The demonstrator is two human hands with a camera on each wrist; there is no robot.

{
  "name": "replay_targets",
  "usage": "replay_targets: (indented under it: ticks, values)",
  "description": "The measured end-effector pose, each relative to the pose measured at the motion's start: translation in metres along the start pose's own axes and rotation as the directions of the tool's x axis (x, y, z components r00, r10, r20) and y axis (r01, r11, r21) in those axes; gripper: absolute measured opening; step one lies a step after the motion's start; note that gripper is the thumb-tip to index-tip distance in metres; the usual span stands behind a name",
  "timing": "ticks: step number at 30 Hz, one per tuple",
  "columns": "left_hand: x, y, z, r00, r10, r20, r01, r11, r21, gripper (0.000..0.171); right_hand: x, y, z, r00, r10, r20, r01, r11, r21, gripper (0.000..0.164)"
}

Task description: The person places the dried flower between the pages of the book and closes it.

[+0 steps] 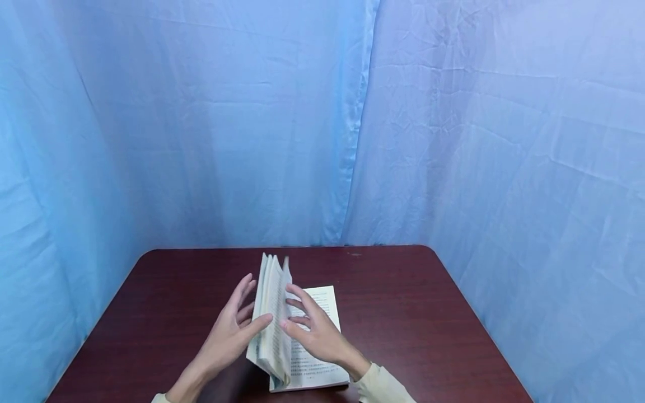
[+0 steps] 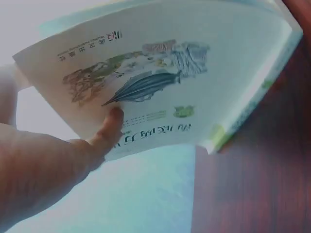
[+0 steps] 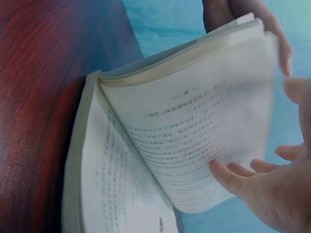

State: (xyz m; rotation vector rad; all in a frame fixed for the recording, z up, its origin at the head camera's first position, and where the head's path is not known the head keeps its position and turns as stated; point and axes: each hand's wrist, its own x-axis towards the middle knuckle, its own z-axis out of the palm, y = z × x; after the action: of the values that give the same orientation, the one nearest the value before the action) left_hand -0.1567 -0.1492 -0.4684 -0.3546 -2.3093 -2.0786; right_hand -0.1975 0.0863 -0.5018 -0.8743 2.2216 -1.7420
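An open paperback book lies on the table, its right part flat and its left part raised nearly upright. My left hand grips the raised part, thumb over the page edges and the other fingers behind the cover. In the left wrist view, a finger presses on the pale cover, which bears a leaf-like picture and print. My right hand is spread over the printed side, its fingertips at a raised page. The outer edge of that page is blurred.
The dark red-brown wooden table has rounded far corners. Blue cloth curtains hang behind it and along both sides. Pale sleeves show at the wrists.
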Motion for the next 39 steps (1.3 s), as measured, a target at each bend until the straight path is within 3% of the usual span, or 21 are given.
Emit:
replay_targets:
  ticks: [7,10,12,14,18,21,24,27,33,36,39]
  values:
    - [-0.002,-0.003,0.022,0.986,0.08,0.143,-0.077,0.997,-0.024,0.083,-0.007,-0.006,-0.014,0.991,-0.035,-0.128,0.036,0.999,0.005,0.071]
    - [-0.003,-0.011,0.028,0.963,0.134,0.236,-0.144,0.989,0.027,0.073,-0.012,-0.007,-0.022,0.983,-0.042,-0.179,0.039,0.999,-0.017,0.071]
    - [-0.003,-0.018,0.032,0.937,0.163,0.309,-0.204,0.974,0.103,0.064,-0.015,-0.005,-0.027,0.978,-0.038,-0.203,0.033,0.999,-0.028,0.07]
    - [-0.004,-0.024,0.035,0.902,0.185,0.39,-0.281,0.938,0.204,0.056,-0.019,-0.002,-0.032,0.973,-0.037,-0.226,0.024,0.998,-0.06,0.069]
    - [-0.006,-0.033,0.037,0.821,0.176,0.543,-0.416,0.836,0.358,0.051,-0.028,0.008,-0.043,0.969,-0.03,-0.245,-0.016,0.983,-0.185,0.064]
    - [-0.007,-0.038,0.036,0.79,0.126,0.6,-0.449,0.785,0.426,0.056,-0.035,0.018,-0.051,0.972,-0.015,-0.234,-0.057,0.953,-0.299,0.062]
    - [-0.007,-0.043,0.034,0.796,0.069,0.602,-0.439,0.75,0.495,0.06,-0.042,0.027,-0.059,0.979,-0.001,-0.205,-0.084,0.91,-0.405,0.063]
    - [-0.004,-0.048,0.03,0.824,0.008,0.567,-0.393,0.729,0.561,0.066,-0.048,0.036,-0.065,0.987,0.005,-0.162,-0.085,0.866,-0.493,0.065]
    - [0.001,-0.058,0.02,0.883,-0.143,0.447,-0.207,0.735,0.646,0.085,-0.054,0.051,-0.075,0.996,0.059,-0.067,-0.087,0.812,-0.577,0.073]
    - [0.004,-0.062,0.015,0.898,-0.178,0.402,-0.148,0.739,0.658,0.093,-0.057,0.055,-0.078,0.995,0.093,-0.03,-0.093,0.796,-0.599,0.077]
    - [0.007,-0.065,0.011,0.901,-0.188,0.391,-0.128,0.745,0.654,0.099,-0.059,0.057,-0.082,0.993,0.118,0.0,-0.093,0.779,-0.62,0.081]
